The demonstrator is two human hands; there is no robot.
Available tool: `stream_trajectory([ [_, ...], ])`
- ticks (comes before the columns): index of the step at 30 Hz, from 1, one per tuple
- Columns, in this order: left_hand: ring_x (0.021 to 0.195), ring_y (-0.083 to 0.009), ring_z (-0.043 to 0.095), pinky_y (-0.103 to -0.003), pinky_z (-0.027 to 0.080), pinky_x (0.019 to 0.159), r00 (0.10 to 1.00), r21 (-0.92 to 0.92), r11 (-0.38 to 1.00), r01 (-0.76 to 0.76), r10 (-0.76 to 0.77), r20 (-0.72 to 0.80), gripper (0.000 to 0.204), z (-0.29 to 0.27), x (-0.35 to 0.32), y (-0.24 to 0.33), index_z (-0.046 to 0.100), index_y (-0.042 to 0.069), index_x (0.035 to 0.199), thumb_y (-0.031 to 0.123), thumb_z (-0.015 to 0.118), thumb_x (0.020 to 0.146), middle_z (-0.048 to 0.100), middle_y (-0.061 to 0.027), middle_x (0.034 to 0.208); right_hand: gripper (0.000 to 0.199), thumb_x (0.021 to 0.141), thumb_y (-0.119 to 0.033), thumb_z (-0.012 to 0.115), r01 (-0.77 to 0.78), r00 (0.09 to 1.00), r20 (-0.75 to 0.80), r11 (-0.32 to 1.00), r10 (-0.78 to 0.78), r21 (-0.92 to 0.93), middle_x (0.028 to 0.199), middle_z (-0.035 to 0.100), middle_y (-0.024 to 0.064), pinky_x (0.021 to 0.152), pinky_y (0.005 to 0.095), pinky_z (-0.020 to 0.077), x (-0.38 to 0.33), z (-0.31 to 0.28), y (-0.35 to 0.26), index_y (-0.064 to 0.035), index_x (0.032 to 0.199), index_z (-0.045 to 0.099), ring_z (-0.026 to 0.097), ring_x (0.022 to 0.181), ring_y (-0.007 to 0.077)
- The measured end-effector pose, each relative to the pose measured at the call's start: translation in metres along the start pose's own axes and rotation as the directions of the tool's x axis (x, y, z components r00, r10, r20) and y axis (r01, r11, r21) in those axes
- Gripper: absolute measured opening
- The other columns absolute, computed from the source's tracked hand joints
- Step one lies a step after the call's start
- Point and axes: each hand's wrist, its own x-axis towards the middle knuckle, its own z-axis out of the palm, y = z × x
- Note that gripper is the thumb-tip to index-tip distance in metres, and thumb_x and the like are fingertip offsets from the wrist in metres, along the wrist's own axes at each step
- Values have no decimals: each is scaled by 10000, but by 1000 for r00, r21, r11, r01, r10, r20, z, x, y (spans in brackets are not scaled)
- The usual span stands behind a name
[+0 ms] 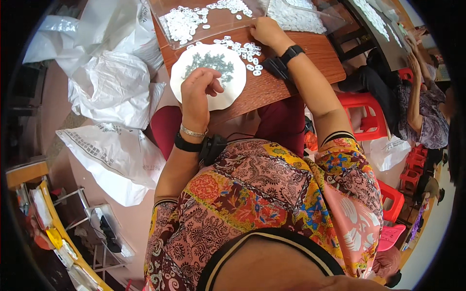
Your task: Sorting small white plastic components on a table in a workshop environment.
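Observation:
My left hand (200, 89) is over the near part of a white scalloped plate (225, 99), its fingers curled in. Whatever those fingers may hold is too small or hidden to make out. On the plate lies a loose pile of small grey-green pieces (211, 63), apparently metal. My right hand (268, 33) is at the front wall of a clear plastic tray (213, 30), fingers bent together and partly hidden. Small white oval pieces with two holes (250, 53) lie on the wooden table between the plate and my right forearm.
More white pieces (179, 24) fill the tray's left side, with a dense heap (296, 19) at its right. White sacks (109, 89) stand on the floor at left. A red stool (364, 116) and a seated person (422, 111) are at right, beside another table.

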Motion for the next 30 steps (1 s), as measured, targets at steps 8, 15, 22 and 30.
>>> stream_trajectory([
  [8, 603, -72, 494, -206, 368, 566, 996, 144, 989, 20, -32, 86, 205, -2, 0, -2, 618, 29, 839, 177, 481, 876, 559, 0, 641, 167, 884, -187, 604, -239, 917, 329, 349, -226, 906, 638, 566, -20, 531, 220, 424, -59, -93, -95, -28, 836, 621, 513, 588, 56],
  [15, 593, -70, 477, -218, 359, 560, 989, 216, 976, -32, 0, 147, 179, -9, -2, -9, 589, 35, 789, 173, 505, 866, 545, 1, 633, 171, 868, -183, 624, -160, 939, 275, 445, -207, 881, 655, 539, -30, 549, 228, 382, -84, -94, -128, -30, 800, 592, 467, 614, 56],
  [22, 577, -79, 477, -215, 365, 556, 997, 116, 993, -30, 22, 68, 181, -29, -2, -7, 575, 20, 770, 158, 500, 860, 531, -9, 622, 137, 868, -150, 624, -53, 920, 256, 554, -296, 831, 716, 595, -8, 613, 223, 418, -56, -84, -121, -14, 854, 626, 499, 673, 46],
  [30, 530, -93, 473, -224, 372, 522, 995, -20, 998, -56, 54, -86, 210, -51, -5, -3, 537, 28, 686, 157, 479, 841, 491, -15, 585, 169, 773, -195, 638, 293, 922, 177, 920, -343, 259, 917, 644, 84, 702, 378, 484, -55, -47, -121, -98, 912, 643, 613, 826, 279],
])
